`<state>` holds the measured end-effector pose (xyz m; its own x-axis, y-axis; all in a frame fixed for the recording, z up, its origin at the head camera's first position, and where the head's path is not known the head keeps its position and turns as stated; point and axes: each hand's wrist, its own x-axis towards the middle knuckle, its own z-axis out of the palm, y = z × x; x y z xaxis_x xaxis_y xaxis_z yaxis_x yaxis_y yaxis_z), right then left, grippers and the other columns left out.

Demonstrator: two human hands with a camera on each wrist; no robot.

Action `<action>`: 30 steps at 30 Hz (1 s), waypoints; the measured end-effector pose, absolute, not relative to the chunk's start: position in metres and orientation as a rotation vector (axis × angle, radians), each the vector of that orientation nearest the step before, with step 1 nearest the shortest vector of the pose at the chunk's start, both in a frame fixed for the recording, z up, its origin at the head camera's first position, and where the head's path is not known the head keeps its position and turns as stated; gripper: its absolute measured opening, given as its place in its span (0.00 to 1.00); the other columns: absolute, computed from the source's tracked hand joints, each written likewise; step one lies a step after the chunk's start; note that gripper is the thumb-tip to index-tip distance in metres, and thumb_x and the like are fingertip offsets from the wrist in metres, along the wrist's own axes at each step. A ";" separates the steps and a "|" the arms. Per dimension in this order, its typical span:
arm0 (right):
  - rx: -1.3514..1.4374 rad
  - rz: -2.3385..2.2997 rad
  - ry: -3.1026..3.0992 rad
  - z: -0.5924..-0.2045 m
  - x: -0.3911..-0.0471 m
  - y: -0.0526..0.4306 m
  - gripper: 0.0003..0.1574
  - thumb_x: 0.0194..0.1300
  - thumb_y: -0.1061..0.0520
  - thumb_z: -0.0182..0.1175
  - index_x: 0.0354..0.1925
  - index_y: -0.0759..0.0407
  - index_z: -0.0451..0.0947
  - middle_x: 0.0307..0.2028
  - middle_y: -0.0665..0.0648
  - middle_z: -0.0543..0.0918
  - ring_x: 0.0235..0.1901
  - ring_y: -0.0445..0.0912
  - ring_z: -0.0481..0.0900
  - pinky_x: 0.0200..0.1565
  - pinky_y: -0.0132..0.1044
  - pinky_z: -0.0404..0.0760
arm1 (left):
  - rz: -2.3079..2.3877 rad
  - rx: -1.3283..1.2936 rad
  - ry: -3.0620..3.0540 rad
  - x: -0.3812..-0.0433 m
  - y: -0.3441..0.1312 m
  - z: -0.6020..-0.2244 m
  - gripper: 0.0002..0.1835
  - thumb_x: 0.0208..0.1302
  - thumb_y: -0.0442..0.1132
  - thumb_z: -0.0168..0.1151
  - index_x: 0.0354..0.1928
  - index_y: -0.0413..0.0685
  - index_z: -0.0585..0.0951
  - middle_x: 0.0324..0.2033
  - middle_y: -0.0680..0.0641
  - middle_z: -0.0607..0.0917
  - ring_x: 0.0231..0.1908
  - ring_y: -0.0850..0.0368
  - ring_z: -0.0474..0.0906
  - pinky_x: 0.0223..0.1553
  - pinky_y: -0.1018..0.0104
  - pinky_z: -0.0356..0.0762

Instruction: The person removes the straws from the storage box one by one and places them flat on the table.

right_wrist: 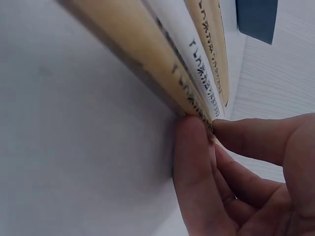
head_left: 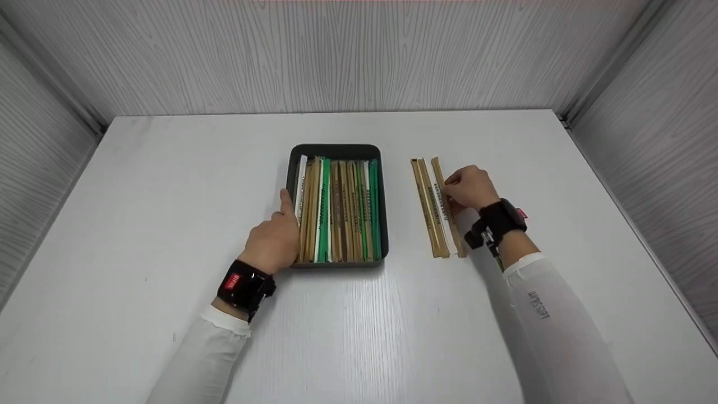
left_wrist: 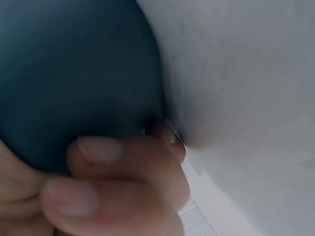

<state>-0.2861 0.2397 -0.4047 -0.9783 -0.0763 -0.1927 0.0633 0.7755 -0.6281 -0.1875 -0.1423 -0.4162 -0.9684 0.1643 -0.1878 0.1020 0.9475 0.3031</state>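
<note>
A dark rectangular tray (head_left: 336,150) holds a row of long, slim paper packets (head_left: 341,213) in brown, white and green. My left hand (head_left: 273,241) grips the tray's left side, its index finger pointing forward along the rim. In the left wrist view, curled fingers (left_wrist: 133,201) lie against the dark tray wall. To the right of the tray, my right hand (head_left: 470,188) pinches the rightmost brown paper packet (head_left: 456,241) between thumb and fingers. Beside that packet lie a white packet (head_left: 445,221) and more brown packets (head_left: 427,207).
All this stands on a white table (head_left: 348,331). A pale wood-grain panel (head_left: 336,56) rises behind it, with similar panels at the left (head_left: 39,146) and right (head_left: 656,112).
</note>
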 end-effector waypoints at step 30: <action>-0.341 -1.083 2.922 -0.349 -0.268 0.150 0.21 0.74 0.54 0.59 0.57 0.67 0.83 0.45 0.63 0.84 0.31 0.51 0.85 0.31 0.34 0.82 | 0.405 0.215 2.900 -0.188 -0.142 -0.416 0.48 0.67 0.25 0.54 0.78 0.23 0.34 0.47 0.24 0.82 0.24 0.45 0.79 0.24 0.52 0.78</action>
